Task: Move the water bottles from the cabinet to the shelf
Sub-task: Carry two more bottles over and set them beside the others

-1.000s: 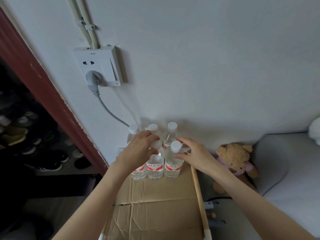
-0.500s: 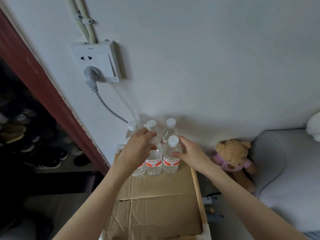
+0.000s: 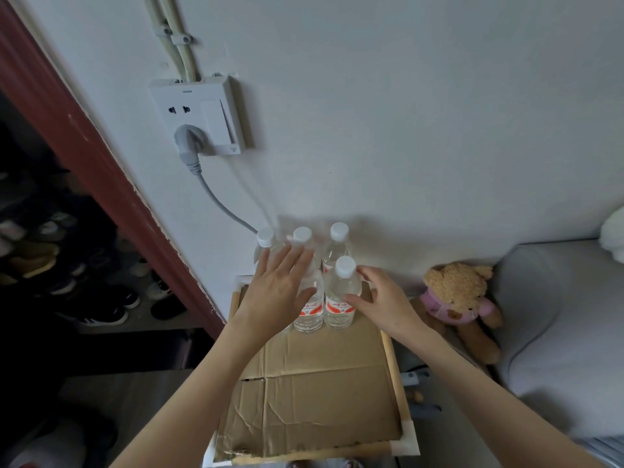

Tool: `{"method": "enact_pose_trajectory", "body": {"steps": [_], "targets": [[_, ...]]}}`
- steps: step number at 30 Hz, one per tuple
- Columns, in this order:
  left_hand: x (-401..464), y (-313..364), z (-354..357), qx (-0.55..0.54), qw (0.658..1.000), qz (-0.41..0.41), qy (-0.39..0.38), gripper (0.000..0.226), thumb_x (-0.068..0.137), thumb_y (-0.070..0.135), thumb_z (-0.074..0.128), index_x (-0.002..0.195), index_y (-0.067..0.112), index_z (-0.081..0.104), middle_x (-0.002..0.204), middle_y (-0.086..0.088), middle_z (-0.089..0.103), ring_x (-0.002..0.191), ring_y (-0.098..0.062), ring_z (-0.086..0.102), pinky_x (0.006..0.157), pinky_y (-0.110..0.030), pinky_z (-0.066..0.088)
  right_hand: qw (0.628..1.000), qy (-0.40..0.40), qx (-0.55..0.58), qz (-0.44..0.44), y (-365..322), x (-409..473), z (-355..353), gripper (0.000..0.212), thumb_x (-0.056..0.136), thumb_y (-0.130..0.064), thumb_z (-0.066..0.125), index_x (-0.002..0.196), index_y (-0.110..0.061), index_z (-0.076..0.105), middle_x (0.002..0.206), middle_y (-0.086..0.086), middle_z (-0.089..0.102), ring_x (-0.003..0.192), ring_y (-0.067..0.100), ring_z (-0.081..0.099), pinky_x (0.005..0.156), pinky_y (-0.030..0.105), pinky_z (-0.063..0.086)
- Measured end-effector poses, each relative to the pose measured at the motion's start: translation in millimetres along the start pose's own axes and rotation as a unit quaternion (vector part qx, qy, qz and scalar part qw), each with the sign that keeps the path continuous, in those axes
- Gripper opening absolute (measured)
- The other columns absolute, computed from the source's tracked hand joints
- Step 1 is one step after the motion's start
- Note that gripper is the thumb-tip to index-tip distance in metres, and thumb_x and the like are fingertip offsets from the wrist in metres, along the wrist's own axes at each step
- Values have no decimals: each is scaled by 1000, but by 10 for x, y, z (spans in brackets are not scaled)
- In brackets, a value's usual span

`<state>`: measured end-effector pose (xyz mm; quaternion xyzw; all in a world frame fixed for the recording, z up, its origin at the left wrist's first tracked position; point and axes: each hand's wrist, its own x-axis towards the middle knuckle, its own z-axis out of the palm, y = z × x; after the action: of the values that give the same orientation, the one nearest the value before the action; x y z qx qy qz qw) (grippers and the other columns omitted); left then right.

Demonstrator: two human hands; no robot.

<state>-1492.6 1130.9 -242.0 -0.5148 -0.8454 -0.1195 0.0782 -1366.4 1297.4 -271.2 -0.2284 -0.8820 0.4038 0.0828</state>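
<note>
Several clear water bottles with white caps and red labels stand together at the far end of a cardboard-lined shelf top (image 3: 314,400), against the white wall. The front right bottle (image 3: 341,295) stands beside my right hand (image 3: 385,302), whose fingers are spread and just off its side. My left hand (image 3: 277,292) hovers with fingers spread over the front left bottles, covering one of them; the bottle (image 3: 309,309) next to it shows below my thumb. Three capped bottles stand behind, the rightmost (image 3: 337,241) fully visible. Neither hand grips anything.
A wall socket (image 3: 199,116) with a grey plug and cable hangs above the bottles. A teddy bear (image 3: 456,298) and a grey cushion (image 3: 557,319) lie to the right. A dark shoe rack (image 3: 67,265) sits behind a red door frame on the left.
Both hands have let go of the front bottles and opened, fingers now spread. The view has tilted slightly, the bottles standing where they were set.
</note>
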Motion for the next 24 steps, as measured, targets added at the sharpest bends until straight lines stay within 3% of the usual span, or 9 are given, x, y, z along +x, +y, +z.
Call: {"method": "enact_pose_trajectory", "body": {"steps": [4, 8, 11, 15, 18, 21, 24], "targets": [[-166, 2, 4, -5, 1000, -16, 3, 61, 88, 44, 40, 142, 23, 22, 151, -9, 24, 141, -31, 14, 109, -54, 9, 999, -17, -27, -9, -6, -153, -47, 76, 80, -48, 61, 142, -27, 22, 149, -4, 31, 136, 14, 30, 108, 35, 28], [-415, 60, -37, -2, 998, -57, 27, 62, 87, 48, 33, 143, 25, 22, 152, -9, 19, 141, -30, 5, 109, -54, 9, 994, 43, -75, -61, -67, -369, -108, 84, 81, -46, 58, 146, -24, 9, 155, -2, 12, 141, 11, 12, 110, 27, 15], [-778, 175, -1, -4, 994, -105, 32, 61, 88, 50, 33, 143, 27, 22, 152, -10, 20, 141, -29, 3, 108, -53, 7, 972, 61, -159, -159, -66, -522, -71, 82, 81, -50, 54, 145, -24, 10, 153, -3, 5, 140, 8, 1, 115, 38, 11], [-1417, 369, 77, 0, 980, -200, 7, 64, 86, 46, 44, 143, 31, 19, 154, -4, 12, 141, -29, 1, 109, -57, 10, 943, 19, -222, -246, -85, -672, 154, 79, 80, -58, 44, 145, -25, 14, 155, 2, 9, 142, 18, 5, 114, 51, 8], [-1903, 599, 59, 14, 957, -290, -1, 63, 83, 51, 35, 142, 29, 24, 151, -9, 25, 139, -35, 15, 106, -59, 15, 929, -42, -205, -307, -112, -880, 417, 76, 81, -58, 42, 144, -21, 21, 152, 9, 22, 140, 22, 14, 112, 54, 13], [-2425, 877, 44, 27, 930, -366, -3, 63, 85, 52, 30, 143, 30, 19, 148, -14, 29, 138, -37, 16, 106, -59, 15, 909, -125, -186, -351, -120, -1148, 726, 75, 82, -60, 38, 144, -26, 14, 153, 6, 16, 141, 26, 16, 112, 54, 19], [-3011, 1157, 4, 38, 896, -442, -10, 60, 88, 54, 24, 141, 28, 25, 148, -15, 29, 137, -40, 17, 105, -62, 20, 880, -190, -185, -394, -257, -1449, 1027, 74, 80, -61, 38, 142, -24, 22, 151, 8, 25, 136, 31, 30, 108, 55, 27]]}}
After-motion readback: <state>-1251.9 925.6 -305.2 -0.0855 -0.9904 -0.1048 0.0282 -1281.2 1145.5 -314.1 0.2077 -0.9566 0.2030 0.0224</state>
